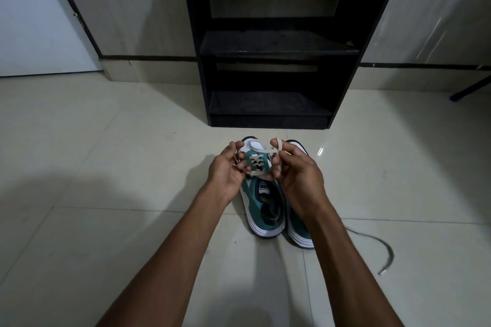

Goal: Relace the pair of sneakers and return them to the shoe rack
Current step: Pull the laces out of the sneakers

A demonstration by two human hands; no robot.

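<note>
Two teal and white sneakers stand side by side on the floor tiles, toes toward the rack. The left sneaker [263, 207] has a cream lace [261, 152] threaded through its front eyelets. My left hand [229, 170] holds one end of that lace at the shoe's left side. My right hand [297, 167] holds the other end, which loops over my index finger. The right sneaker [299, 231] is mostly hidden under my right forearm. A second lace [386, 249], grey-white, lies loose on the floor to the right.
A black shoe rack [268, 50] stands against the wall just beyond the sneakers, with two open shelves. A white door [34, 21] is at the left. A dark blue bar [470, 89] pokes in at the right edge.
</note>
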